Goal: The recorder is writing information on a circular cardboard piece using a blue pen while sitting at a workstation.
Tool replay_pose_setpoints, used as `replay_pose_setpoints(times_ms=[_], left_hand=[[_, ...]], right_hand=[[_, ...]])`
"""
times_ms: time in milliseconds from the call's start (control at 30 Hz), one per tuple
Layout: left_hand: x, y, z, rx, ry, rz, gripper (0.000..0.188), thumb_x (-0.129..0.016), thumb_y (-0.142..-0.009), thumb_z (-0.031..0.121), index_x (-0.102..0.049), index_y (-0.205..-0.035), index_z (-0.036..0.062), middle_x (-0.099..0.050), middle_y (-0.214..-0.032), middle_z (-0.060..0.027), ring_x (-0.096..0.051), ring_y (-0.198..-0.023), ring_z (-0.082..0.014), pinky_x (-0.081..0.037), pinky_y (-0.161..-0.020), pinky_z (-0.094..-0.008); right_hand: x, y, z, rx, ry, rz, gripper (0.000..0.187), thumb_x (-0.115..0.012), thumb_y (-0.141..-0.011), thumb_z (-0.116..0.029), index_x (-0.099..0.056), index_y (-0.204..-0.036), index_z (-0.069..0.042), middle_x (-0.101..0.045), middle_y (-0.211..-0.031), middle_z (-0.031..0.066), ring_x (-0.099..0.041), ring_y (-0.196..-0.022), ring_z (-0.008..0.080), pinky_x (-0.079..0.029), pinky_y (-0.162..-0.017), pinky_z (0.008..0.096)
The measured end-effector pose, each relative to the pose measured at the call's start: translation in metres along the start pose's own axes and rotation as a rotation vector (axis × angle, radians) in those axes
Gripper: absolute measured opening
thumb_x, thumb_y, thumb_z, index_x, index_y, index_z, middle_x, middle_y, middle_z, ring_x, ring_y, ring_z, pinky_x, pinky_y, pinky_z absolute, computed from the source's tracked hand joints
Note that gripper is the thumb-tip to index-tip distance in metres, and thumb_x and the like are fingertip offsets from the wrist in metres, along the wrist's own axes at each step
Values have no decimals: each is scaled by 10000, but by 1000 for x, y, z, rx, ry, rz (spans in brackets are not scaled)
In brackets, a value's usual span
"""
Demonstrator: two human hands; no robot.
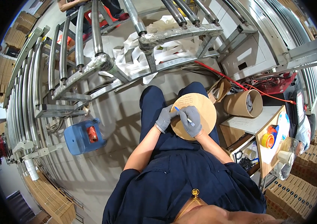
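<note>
A round tan cardboard disc (206, 112) rests on my lap, with several lines of handwriting near its far edge. My left hand (165, 118), in a grey glove, grips the disc by its left edge. In my right hand (191, 121), also gloved in grey, is a blue-and-white pen (176, 109). It is held over the disc, just below the written lines, with one end pointing up and left. I cannot tell whether the pen touches the cardboard. Both hands are close together, and the fingers of each are curled.
Ahead stands a metal roller frame (143, 43), with white film scraps (128, 54) behind its bars. A blue plastic container (77, 139) is on the floor at left. To the right are a cardboard tube (237, 103) and a small cabinet (246, 123) with orange tape (267, 140). Another person (70, 4) is far off.
</note>
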State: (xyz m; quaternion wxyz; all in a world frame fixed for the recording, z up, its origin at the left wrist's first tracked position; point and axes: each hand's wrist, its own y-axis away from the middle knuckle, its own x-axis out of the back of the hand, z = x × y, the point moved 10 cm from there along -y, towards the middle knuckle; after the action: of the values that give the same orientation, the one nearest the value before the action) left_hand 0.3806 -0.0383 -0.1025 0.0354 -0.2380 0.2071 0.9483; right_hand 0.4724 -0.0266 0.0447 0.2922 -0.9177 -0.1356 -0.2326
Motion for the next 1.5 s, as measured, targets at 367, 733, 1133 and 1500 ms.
replay_pose_setpoints(times_ms=[367, 733, 1133, 1500], left_hand=[[0, -1, 5, -27, -72, -9, 409, -692, -805, 218, -574, -1122, -13, -636, -1000, -50, -573, -884, -95, -478, -790, -246], [2, -1, 3, -20, -111, 3, 395, -692, -806, 219, -583, -1107, -12, -639, -990, -49, -574, -883, -95, -477, -784, -248], [1, -3, 1, -35, -111, -7, 372, -669, -816, 205, -586, -1099, -22, -642, -997, -59, -573, -892, -98, -468, -801, -245], [0, -1, 3, -24, -102, 7, 370, -676, -812, 207, -586, -1092, -17, -642, -984, -56, -574, -879, -98, -473, -790, -246]], right_hand=[[1, 0, 3, -13, 1, 29, 40, -603, -769, -30, -583, -762, -64, -561, -696, 69, -508, -628, 249, -385, -600, 350], [0, 2, 6, -34, 14, 35, 50, -607, -765, -31, -573, -747, -63, -550, -681, 71, -508, -626, 252, -384, -598, 352], [2, 3, 7, -67, -42, 33, 82, -550, -818, -24, -572, -742, -47, -565, -715, 93, -515, -657, 259, -408, -622, 345], [4, 0, 2, -44, -11, 32, 72, -546, -811, -25, -575, -748, -45, -557, -707, 97, -512, -648, 262, -407, -612, 343]])
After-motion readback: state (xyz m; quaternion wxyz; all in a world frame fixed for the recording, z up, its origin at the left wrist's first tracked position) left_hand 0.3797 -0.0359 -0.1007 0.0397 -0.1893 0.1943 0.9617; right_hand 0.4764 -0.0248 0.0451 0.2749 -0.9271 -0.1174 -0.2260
